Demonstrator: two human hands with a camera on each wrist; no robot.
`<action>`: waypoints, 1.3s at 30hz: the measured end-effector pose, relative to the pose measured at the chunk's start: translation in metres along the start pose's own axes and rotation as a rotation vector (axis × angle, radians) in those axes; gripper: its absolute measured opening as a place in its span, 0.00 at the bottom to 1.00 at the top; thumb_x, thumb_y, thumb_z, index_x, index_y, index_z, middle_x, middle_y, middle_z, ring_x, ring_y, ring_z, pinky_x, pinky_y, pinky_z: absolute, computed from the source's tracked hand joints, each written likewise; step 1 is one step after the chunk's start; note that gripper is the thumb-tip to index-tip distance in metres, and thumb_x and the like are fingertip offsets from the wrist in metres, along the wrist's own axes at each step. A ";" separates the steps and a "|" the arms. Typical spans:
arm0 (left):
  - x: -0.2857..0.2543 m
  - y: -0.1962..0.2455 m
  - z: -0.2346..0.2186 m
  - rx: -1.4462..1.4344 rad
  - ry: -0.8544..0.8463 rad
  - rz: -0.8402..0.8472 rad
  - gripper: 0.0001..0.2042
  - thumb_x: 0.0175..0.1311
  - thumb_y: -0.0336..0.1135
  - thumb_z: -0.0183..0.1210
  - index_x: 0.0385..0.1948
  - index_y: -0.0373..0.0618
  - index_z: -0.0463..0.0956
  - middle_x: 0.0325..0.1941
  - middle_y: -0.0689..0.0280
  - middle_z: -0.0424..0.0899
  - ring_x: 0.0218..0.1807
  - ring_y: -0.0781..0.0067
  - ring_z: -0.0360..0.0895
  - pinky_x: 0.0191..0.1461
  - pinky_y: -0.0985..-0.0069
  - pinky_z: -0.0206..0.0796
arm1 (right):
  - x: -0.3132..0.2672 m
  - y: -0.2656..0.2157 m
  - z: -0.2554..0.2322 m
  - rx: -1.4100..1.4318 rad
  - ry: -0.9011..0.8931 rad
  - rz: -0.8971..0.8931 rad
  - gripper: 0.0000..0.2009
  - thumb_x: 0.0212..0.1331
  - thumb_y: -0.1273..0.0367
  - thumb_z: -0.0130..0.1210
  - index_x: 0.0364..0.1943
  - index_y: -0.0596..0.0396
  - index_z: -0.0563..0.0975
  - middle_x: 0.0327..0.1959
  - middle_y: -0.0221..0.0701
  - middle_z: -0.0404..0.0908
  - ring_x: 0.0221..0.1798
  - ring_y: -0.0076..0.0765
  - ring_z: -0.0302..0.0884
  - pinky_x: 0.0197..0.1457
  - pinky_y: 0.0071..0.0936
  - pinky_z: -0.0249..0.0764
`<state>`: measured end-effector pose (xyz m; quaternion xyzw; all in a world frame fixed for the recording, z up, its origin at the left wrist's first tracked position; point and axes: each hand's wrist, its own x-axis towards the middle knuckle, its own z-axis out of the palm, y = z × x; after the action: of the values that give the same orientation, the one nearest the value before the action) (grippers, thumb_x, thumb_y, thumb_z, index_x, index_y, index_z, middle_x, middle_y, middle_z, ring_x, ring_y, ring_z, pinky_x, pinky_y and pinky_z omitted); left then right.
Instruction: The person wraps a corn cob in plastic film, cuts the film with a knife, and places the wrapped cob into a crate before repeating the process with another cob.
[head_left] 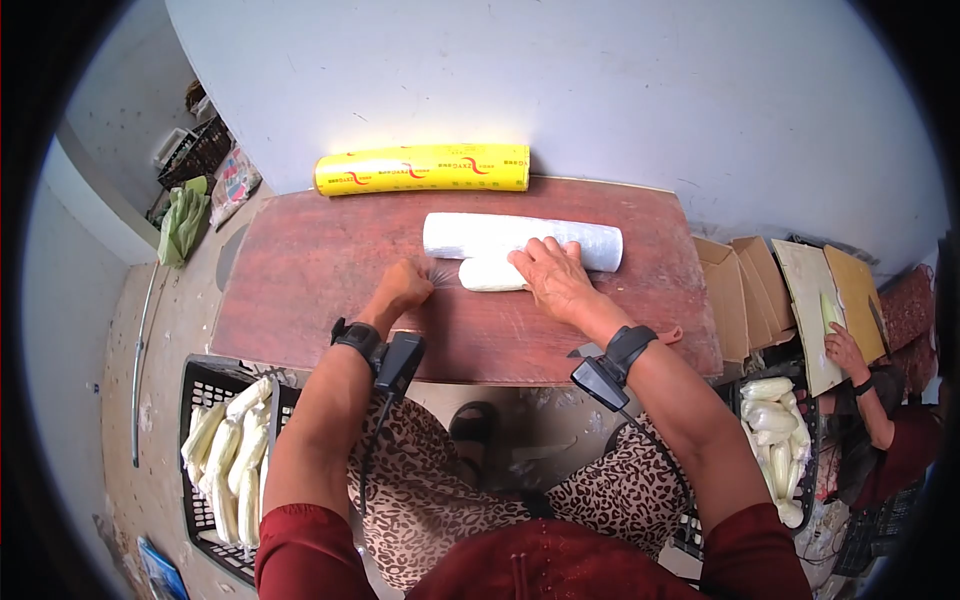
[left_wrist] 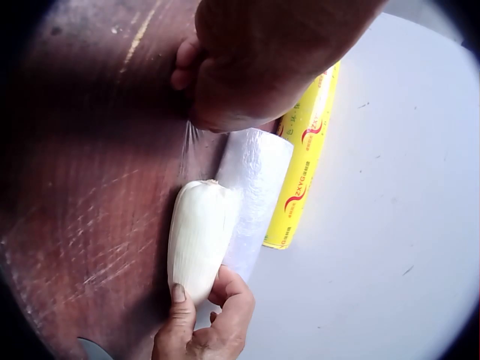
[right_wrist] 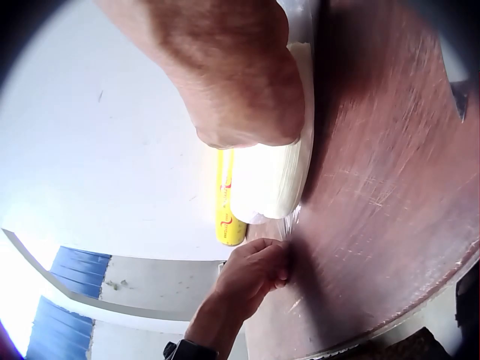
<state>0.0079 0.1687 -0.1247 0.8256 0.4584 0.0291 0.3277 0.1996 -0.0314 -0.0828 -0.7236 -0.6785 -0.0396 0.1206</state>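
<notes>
White cob (head_left: 490, 275) on tabletop (head_left: 300, 270) against film roll (head_left: 455, 233), gripped in part-curled right hand (head_left: 560, 285); stretched film (right_wrist: 292, 220) pinched in closed left hand (head_left: 405, 283); note risk of tearing from uneven pull, or of slipping from light hold.

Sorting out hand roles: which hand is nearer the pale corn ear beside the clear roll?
Right. The right hand grips the corn ear near one end; the left hand is just beyond its other end, apart from it, pinching clear film.

Pale corn ear (head_left: 491, 275), lying lengthwise against whitish film roll (head_left: 468, 236).
</notes>
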 end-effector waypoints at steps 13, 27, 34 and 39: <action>0.000 0.001 -0.007 0.080 -0.020 -0.089 0.05 0.45 0.31 0.57 0.21 0.39 0.78 0.26 0.50 0.82 0.31 0.54 0.81 0.36 0.64 0.72 | -0.005 0.000 0.011 -0.035 0.148 -0.041 0.08 0.54 0.74 0.51 0.38 0.49 0.72 0.40 0.30 0.70 0.48 0.38 0.66 0.50 0.43 0.59; -0.054 0.078 0.002 0.267 0.129 0.653 0.22 0.49 0.34 0.66 0.47 0.41 0.68 0.46 0.51 0.71 0.48 0.47 0.72 0.50 0.60 0.68 | -0.002 0.007 0.009 -0.018 0.150 -0.109 0.17 0.47 0.71 0.62 0.42 0.50 0.71 0.40 0.30 0.70 0.47 0.38 0.66 0.49 0.40 0.59; -0.052 0.068 0.020 0.477 0.199 0.736 0.28 0.48 0.37 0.67 0.50 0.39 0.65 0.48 0.52 0.68 0.51 0.49 0.70 0.52 0.61 0.68 | -0.007 0.009 0.013 -0.026 0.220 -0.141 0.03 0.56 0.71 0.51 0.34 0.49 0.72 0.37 0.31 0.72 0.45 0.39 0.69 0.50 0.41 0.61; -0.046 0.070 0.023 0.624 0.211 0.699 0.26 0.48 0.37 0.66 0.49 0.40 0.66 0.46 0.55 0.69 0.49 0.54 0.71 0.51 0.63 0.68 | -0.005 0.009 0.003 0.060 0.210 -0.137 0.06 0.55 0.68 0.55 0.35 0.51 0.72 0.36 0.32 0.72 0.45 0.39 0.69 0.49 0.40 0.61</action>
<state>0.0410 0.0953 -0.0914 0.9817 0.1711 0.0823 -0.0136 0.2081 -0.0364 -0.0878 -0.6633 -0.7110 -0.1031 0.2096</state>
